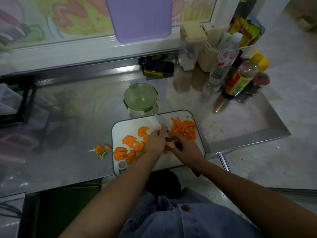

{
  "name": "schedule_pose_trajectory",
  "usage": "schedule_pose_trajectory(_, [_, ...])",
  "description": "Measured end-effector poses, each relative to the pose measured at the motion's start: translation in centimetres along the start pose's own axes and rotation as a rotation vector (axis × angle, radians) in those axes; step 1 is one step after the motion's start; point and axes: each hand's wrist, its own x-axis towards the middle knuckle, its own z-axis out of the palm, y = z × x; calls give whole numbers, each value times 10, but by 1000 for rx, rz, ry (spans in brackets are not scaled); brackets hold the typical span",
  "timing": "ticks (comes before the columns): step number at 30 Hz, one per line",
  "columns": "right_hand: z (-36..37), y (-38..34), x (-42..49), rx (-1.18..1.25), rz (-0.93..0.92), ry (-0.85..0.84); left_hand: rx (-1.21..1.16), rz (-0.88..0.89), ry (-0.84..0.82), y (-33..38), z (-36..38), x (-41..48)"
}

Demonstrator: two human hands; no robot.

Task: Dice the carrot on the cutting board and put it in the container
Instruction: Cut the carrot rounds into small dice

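A white cutting board (130, 122) with a green rim lies on the steel counter. Diced carrot (184, 128) is piled at its far right corner, and several carrot slices (128, 146) lie on its left half. My right hand (186, 149) grips the dark handle of a knife (158, 123), whose broad blade points away toward the container. My left hand (157, 142) rests on the board against the blade, fingers curled over whatever lies beneath; that piece is hidden. A clear container (140, 100) with a green clip lid stands just beyond the board.
Carrot ends with green stems (101, 149) lie on the counter left of the board. A phone (158, 67) lies at the back. Bottles (240, 78) and a beige box (193, 34) crowd the back right. The counter's edge (248, 145) runs right of the board.
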Motion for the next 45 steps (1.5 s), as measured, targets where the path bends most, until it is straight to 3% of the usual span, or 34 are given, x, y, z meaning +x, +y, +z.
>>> schedule_pose_trajectory(2, [-3, 2, -5, 48, 42, 42, 82, 18, 51, -7, -4, 3])
schedule_pose_trajectory(6, [-1, 15, -15, 25, 69, 64, 524, 82, 220, -27, -16, 11])
schedule_pose_trajectory(11, [9, 19, -24, -53, 70, 36, 696, 40, 195, -42, -15, 14])
schedule_pose_trajectory(30, [6, 1, -16, -275, 48, -166, 520, -125, 247, -46, 4, 17])
schedule_pose_trajectory(39, [-4, 6, -19, -305, -9, -50, 457, -145, 218, -43, 3, 15])
schedule_pose_trajectory(45, [-2, 0, -20, -395, -30, -123, 400, -145, 199, -45, 0, 18])
